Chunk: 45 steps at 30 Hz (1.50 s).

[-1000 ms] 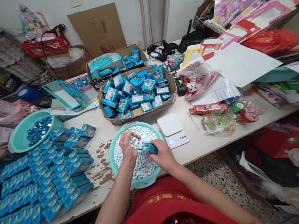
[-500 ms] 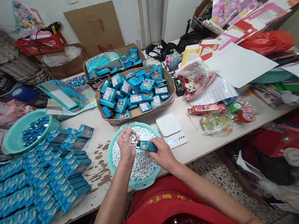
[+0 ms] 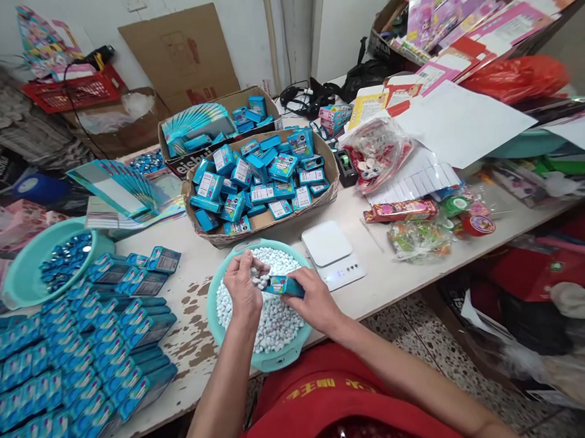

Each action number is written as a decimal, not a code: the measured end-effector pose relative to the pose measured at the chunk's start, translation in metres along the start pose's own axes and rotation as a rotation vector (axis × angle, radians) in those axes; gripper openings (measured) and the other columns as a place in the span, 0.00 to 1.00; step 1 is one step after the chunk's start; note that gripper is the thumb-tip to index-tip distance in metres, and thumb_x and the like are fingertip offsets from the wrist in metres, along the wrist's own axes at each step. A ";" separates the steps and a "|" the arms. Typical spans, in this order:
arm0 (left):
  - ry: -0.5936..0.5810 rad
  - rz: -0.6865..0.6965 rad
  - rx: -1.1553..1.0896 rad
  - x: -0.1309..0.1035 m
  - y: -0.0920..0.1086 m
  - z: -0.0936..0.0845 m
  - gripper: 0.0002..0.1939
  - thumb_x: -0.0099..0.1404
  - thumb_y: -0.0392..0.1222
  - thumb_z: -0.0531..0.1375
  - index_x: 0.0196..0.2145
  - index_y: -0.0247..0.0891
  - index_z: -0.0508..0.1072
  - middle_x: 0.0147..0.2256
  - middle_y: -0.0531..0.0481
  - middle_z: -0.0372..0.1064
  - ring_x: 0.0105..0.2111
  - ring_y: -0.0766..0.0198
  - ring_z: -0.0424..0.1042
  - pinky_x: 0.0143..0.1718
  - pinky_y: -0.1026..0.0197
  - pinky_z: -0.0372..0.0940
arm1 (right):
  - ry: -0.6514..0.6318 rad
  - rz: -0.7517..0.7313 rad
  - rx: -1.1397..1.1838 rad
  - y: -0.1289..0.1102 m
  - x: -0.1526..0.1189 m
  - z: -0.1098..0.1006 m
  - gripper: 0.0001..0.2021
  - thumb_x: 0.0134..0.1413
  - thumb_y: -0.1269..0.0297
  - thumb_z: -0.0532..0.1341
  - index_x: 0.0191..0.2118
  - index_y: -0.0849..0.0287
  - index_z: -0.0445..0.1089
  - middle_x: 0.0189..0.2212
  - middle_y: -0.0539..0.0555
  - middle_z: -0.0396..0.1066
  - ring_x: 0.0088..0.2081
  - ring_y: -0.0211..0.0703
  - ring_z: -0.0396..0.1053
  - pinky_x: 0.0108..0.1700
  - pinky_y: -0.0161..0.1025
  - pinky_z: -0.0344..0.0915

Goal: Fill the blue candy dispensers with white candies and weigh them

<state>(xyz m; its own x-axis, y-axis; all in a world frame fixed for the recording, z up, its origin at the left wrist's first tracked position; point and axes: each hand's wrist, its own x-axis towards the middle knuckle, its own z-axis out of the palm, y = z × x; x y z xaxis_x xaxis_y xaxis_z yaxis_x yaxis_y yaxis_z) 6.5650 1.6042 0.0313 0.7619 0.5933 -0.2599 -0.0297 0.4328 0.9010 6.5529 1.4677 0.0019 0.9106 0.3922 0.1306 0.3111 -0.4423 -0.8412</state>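
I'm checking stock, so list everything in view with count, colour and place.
Near basin: one, green, front centre
Pellets: uncountable, white, inside near basin
Held box: one, blue, above near basin
Scale: one, white, right of near basin
Cartons: two, brown and black, behind near basin
Loose boxes: many, blue, in cartons
Rowed boxes: many, blue, left side
Far basin: one, green, far left
Shiny pieces: many, blue, in far basin
Crate: one, red, back left
Packaging: many, multicoloured, back right
Left hand: one, bare, holding pellets
Right hand: one, bare, gripping held box
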 end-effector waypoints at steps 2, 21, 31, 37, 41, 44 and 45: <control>-0.002 -0.001 0.009 0.000 0.000 0.000 0.15 0.53 0.46 0.64 0.22 0.36 0.62 0.18 0.57 0.61 0.18 0.71 0.64 0.21 0.66 0.59 | 0.005 0.004 0.001 0.001 0.000 0.000 0.14 0.43 0.74 0.64 0.38 0.56 0.66 0.36 0.53 0.68 0.41 0.47 0.65 0.44 0.44 0.63; -0.040 0.039 0.067 0.003 -0.002 0.004 0.12 0.55 0.45 0.62 0.24 0.36 0.64 0.18 0.58 0.59 0.18 0.70 0.65 0.22 0.67 0.60 | 0.021 0.027 0.038 0.001 0.006 0.002 0.14 0.43 0.74 0.63 0.38 0.57 0.66 0.36 0.54 0.67 0.42 0.49 0.65 0.45 0.45 0.63; -0.140 0.045 0.037 -0.009 0.011 0.007 0.10 0.56 0.46 0.61 0.29 0.37 0.67 0.17 0.57 0.61 0.19 0.66 0.68 0.25 0.64 0.64 | 0.061 0.006 0.138 -0.005 0.004 0.001 0.14 0.44 0.74 0.63 0.39 0.56 0.67 0.36 0.53 0.68 0.42 0.47 0.65 0.45 0.44 0.63; -0.136 0.201 0.000 0.009 0.020 -0.012 0.11 0.59 0.51 0.58 0.31 0.40 0.67 0.19 0.56 0.62 0.20 0.65 0.67 0.27 0.60 0.65 | 0.070 -0.008 0.308 0.003 -0.005 -0.006 0.14 0.44 0.69 0.66 0.40 0.55 0.68 0.38 0.53 0.69 0.42 0.46 0.67 0.45 0.43 0.64; -0.114 0.323 0.589 0.052 -0.021 -0.040 0.10 0.56 0.49 0.60 0.28 0.40 0.72 0.28 0.48 0.70 0.33 0.57 0.70 0.41 0.53 0.64 | 0.115 0.035 0.343 0.015 -0.017 -0.014 0.14 0.44 0.67 0.67 0.40 0.54 0.69 0.38 0.53 0.69 0.42 0.46 0.68 0.44 0.43 0.65; -0.342 0.405 1.026 0.069 -0.056 -0.051 0.08 0.59 0.44 0.58 0.33 0.41 0.74 0.41 0.44 0.71 0.46 0.53 0.66 0.52 0.50 0.57 | 0.082 0.056 0.343 0.020 -0.023 -0.019 0.14 0.45 0.67 0.67 0.40 0.55 0.69 0.37 0.53 0.69 0.41 0.45 0.68 0.44 0.43 0.65; -0.392 0.426 1.142 0.070 -0.064 -0.051 0.09 0.60 0.44 0.56 0.35 0.41 0.74 0.44 0.43 0.70 0.48 0.52 0.65 0.53 0.50 0.55 | 0.084 0.071 0.343 0.021 -0.024 -0.021 0.14 0.45 0.66 0.67 0.40 0.55 0.69 0.37 0.53 0.68 0.41 0.45 0.68 0.44 0.43 0.65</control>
<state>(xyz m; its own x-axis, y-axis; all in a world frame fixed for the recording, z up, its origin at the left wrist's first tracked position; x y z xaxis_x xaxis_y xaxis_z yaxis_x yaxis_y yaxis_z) 6.5866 1.6527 -0.0621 0.9739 0.2175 0.0647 0.1042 -0.6823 0.7236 6.5429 1.4318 -0.0076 0.9504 0.2959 0.0963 0.1499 -0.1641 -0.9750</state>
